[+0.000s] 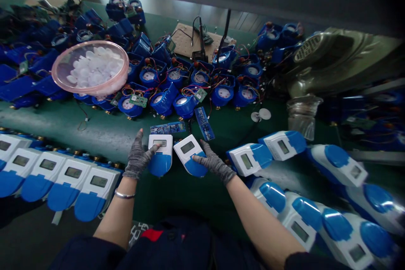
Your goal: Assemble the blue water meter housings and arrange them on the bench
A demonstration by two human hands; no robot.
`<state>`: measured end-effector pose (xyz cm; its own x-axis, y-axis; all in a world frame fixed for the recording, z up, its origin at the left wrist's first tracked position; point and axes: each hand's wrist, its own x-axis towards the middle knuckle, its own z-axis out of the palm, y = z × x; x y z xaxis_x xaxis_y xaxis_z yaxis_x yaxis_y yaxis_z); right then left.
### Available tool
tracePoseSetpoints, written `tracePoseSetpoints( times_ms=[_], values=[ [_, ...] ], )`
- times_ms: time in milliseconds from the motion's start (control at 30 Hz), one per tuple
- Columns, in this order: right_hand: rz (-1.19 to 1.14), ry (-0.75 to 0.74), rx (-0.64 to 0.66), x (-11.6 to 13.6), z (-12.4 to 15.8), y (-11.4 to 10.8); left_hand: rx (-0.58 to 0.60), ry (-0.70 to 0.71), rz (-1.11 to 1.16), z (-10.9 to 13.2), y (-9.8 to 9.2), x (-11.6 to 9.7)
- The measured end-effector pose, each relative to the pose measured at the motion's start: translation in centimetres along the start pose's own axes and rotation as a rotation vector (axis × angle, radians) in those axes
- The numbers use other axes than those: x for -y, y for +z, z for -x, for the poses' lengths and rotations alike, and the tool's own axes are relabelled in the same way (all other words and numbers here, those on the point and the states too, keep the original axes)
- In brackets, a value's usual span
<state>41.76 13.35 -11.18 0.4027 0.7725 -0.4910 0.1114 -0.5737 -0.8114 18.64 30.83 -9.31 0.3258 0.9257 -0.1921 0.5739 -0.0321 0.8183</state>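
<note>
On the green bench (95, 128), just in front of the person, two white-and-blue meters with small screens lie side by side, almost touching. The left hand (138, 158), in a grey fingerless glove, grips the left meter (160, 152) from its left edge, thumb laid across the white top beside the screen. The right hand (214, 163), gloved the same way, holds the right meter (190, 155) from its right side, fingers spread over its edge; this meter is tilted a little to the left. A silver bracelet (124, 195) sits on the left wrist.

To the left, a row of five finished meters (60, 179) lies packed edge to edge. To the right, about nine more meters (303, 202) lie in a loose heap, some overlapping. Beyond the hands, many open blue meter bodies (183, 88) with wires and small circuit boards crowd the bench, too many to count. One pink bowl (90, 66) of white discs rests on top of them at the left. Two printed strips (186, 125) lie just above the held meters.
</note>
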Motion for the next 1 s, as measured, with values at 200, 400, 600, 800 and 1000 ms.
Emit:
tracePoseSetpoints(
  times_ms=[200,400,600,800,1000],
  values=[
    [-0.581,-0.068,0.093,-1.5,2.9,5.5,0.354,-0.218,0.523,5.8,-2.5,1.7],
    [-0.658,-0.018,-0.009,-2.4,9.8,12.1,0.414,-0.351,0.547,10.1,-6.0,4.5],
    [-0.636,0.007,-0.097,-2.6,12.0,14.8,0.408,-0.334,0.467,12.6,-7.6,6.5],
    [0.005,0.016,-0.164,-0.8,7.6,8.2,0.385,-0.312,0.388,13.5,-7.6,7.3],
    [0.522,0.095,-0.421,4.7,-3.2,-1.5,0.159,-0.237,0.035,15.2,-6.2,7.2]
  ],
)
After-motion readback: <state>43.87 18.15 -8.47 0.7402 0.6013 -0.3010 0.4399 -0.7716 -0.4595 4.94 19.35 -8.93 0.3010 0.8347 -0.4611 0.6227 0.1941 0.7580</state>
